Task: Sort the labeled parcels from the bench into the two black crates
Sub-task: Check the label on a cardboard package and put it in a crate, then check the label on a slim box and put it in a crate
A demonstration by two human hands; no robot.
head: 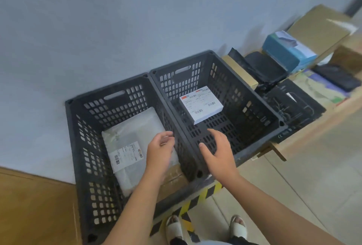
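**Kid:** Where are the hands?

**Friend:** Both arms reach in from the bottom of the frame. The left hand [159, 150] hangs over the left crate [88, 166], just above a soft bag parcel [133, 137]. Its fingers are bent loosely and hold nothing. I cannot tell if it touches the bag.

**Kid:** And the other one?

**Friend:** The right hand [217, 150] is in the middle of the frame, over the near wall of the right crate [235, 92]. Its fingers are spread and loose, with the thumb out to the left. It holds nothing.

**Kid:** What are the crates like?

**Friend:** They are hard black plastic with lots of little holes in the walls and floor. Each has a long handle hole in its far wall. They stand side by side, touching.

**Kid:** What is the bag parcel like?

**Friend:** It is flat, cloudy plastic, a bit wrinkly, with a white label. A brown cardboard box [174, 178] peeks out at its near corner.

**Kid:** And in the right crate?

**Friend:** A white box parcel [201, 104], flat with sharp corners. Its label has a red strip. It lies on the crate floor, at the far side.

**Kid:** Is anything on the bench?

**Friend:** The bench [323, 119] is on the right side of the frame. On it lie shiny black bags [264, 70], a blue tissue box [284, 52] and a big brown carton [317, 27].
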